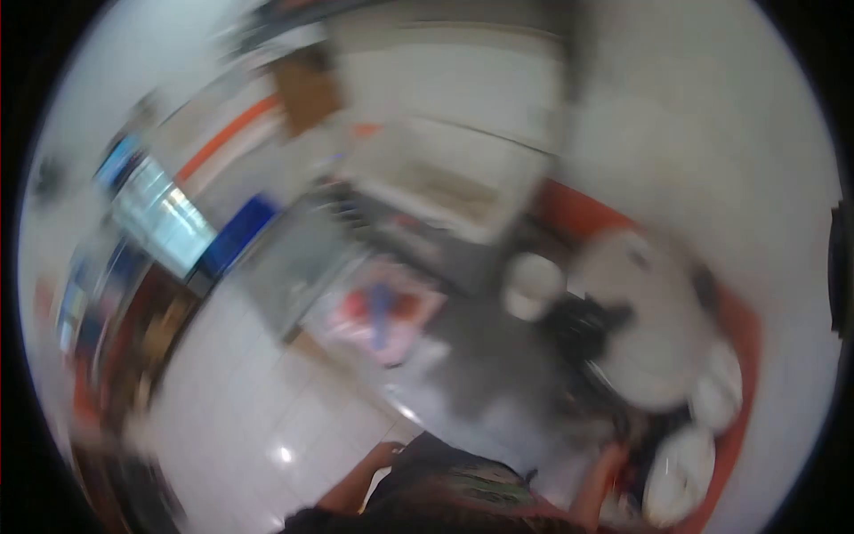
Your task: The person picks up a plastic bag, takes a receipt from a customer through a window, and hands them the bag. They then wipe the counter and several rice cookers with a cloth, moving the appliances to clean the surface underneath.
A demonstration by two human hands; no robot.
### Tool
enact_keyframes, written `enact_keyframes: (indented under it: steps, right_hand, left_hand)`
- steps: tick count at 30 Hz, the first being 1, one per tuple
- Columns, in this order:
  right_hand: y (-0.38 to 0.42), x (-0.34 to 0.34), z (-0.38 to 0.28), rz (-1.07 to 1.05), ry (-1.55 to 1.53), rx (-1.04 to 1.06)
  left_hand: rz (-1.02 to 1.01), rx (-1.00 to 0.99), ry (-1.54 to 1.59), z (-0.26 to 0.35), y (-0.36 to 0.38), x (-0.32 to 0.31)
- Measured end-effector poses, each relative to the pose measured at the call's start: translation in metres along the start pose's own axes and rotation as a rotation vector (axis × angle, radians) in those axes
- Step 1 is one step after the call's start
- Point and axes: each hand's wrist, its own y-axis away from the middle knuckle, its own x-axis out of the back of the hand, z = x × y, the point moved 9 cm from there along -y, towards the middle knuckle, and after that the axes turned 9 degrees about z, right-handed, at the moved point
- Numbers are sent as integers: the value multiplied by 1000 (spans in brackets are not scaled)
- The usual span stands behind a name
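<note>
Motion smears the whole head view. My left hand (389, 453) hangs low beside my dark shirt (471, 485), near the front edge of the grey worktop (480, 356); its fingers are too blurred to read. My right hand (610, 465) reaches over the right end of the worktop, close to some small dark and red items I cannot make out. Whether it grips any of them is hidden by blur. Just right of it stands a white round container (680, 474). Beyond are a large pale round lid or tub (654, 320) and a black plastic bag (583, 325).
A pink bag with red contents (382, 307) lies on the worktop's left part. Behind it sits a white open box (445, 173). A smaller white tub (534, 285) stands near the wall. At far left is a lit glass-door fridge (165, 214) above a tiled floor (231, 383).
</note>
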Motion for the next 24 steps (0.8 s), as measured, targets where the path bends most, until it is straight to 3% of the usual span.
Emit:
enact_keyframes:
  steps: [2, 4, 7, 8, 12, 20, 23, 24]
  right_hand:
    - [15, 24, -5, 163, 196, -59]
    - [40, 51, -52, 193, 28, -371]
    - [44, 66, -69, 355, -78, -367]
    - [37, 33, -21, 492, -167, -302]
    - [2, 19, -5, 654, -64, -196]
    - [-63, 21, -53, 541, 378, 13]
    - [-75, -4, -19, 386, 310, -191]
    - [-77, -15, -5, 414, 364, -163]
  left_hand:
    - [-6, -7, -33, -19, 3, 2]
    - [-65, -39, 7, -40, -6, 2]
    - [-199, 22, -58, -11, -38, 1]
    - [-224, 13, -81, 6, -45, 2]
    - [-285, -37, -143, 64, -62, 14]
    - [-333, -94, -214, 120, -69, 36]
    - [-346, -98, -251, 125, -67, 44]
    - [-354, -103, -264, 126, -66, 46]
